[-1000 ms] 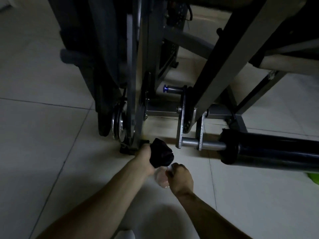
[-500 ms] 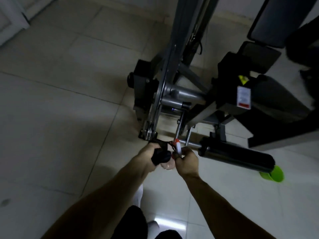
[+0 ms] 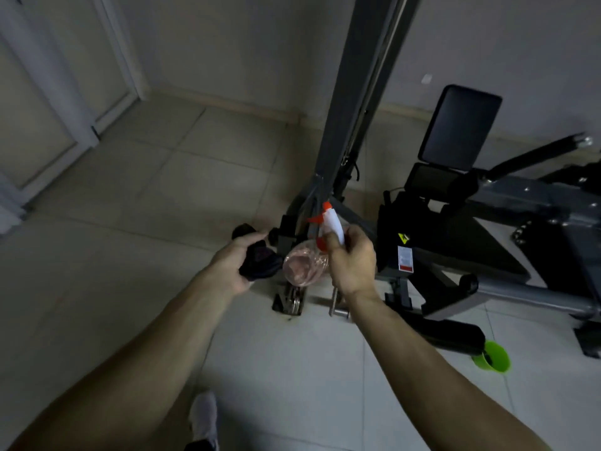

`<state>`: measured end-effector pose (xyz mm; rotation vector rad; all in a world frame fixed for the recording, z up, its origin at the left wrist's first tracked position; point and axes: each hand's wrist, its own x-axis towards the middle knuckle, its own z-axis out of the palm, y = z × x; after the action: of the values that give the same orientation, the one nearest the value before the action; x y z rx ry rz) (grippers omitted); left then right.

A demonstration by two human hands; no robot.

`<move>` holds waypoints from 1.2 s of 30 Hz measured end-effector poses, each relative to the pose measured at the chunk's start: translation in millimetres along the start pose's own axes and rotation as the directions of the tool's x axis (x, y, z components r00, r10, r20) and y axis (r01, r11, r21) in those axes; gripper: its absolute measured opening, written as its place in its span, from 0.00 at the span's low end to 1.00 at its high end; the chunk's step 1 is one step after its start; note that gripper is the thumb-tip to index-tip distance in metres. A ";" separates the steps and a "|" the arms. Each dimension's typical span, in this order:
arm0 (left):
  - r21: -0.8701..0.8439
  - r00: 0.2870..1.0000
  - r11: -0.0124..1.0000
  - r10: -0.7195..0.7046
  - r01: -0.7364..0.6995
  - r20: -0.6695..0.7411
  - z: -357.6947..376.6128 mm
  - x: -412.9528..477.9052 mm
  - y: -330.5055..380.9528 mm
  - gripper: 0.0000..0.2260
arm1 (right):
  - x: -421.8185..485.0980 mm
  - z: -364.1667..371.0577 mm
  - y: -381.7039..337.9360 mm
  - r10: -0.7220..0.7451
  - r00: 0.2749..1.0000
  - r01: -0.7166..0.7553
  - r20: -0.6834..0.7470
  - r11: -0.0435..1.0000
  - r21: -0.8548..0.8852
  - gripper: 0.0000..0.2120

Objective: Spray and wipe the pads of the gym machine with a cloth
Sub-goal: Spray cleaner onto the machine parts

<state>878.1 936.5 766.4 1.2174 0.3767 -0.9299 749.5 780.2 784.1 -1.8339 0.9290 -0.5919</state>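
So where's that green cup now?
The green cup sits on the floor, lower right in the head view, beside the end of the black roller pad.

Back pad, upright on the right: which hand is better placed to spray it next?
Right, most likely. The right hand grips the spray bottle by its neck, and the back pad stands on that side. The left hand holds only the dark cloth, suited to wiping afterwards.
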 end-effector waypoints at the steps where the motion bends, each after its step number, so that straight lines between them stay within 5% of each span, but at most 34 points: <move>1: 0.004 1.000 1.000 0.020 -0.020 -0.009 -6.9 1.5 18.3 0.09 | 4.4 10.5 -15.6 -0.004 1.000 0.005 -0.014 0.999 0.040 0.12; 12: 0.068 0.996 0.998 -0.001 -0.005 0.094 -116.4 79.6 175.2 0.28 | 57.9 178.9 -137.4 0.032 0.995 0.002 -0.095 0.941 0.338 0.15; 17: 0.174 0.990 0.983 -0.079 0.057 0.120 -108.6 128.0 212.7 0.17 | 83.4 230.6 -135.6 0.088 0.993 -0.049 -0.078 0.910 0.411 0.12; 20: 0.288 0.979 0.953 -0.143 0.096 0.147 -87.9 166.9 225.6 0.15 | 116.9 246.6 -118.4 0.076 0.997 -0.057 -0.026 0.902 0.428 0.19; 24: 0.456 0.954 0.879 -0.244 0.142 0.174 -46.6 217.1 242.2 0.16 | 172.9 252.6 -97.4 0.069 0.983 -0.021 -0.168 0.962 0.271 0.30; 29: 0.597 0.922 0.786 -0.336 0.163 0.192 30.1 288.0 273.0 0.15 | 240.1 238.6 -86.6 0.223 0.920 -0.118 -0.324 0.943 0.312 0.20; 32: 0.646 0.957 0.759 -0.239 0.079 0.164 85.5 310.3 285.8 0.15 | 262.8 226.1 -81.4 0.174 0.896 -0.059 -0.408 0.959 0.279 0.16; 36: 0.682 0.919 0.729 -0.306 0.057 0.250 147.4 332.8 280.3 0.26 | 267.2 214.7 -63.3 0.251 0.813 -0.157 -0.526 0.963 0.217 0.18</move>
<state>1260.3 681.7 761.6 1.6399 -0.1554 -1.5114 1086.2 696.1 751.0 -1.4026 1.3942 -1.0590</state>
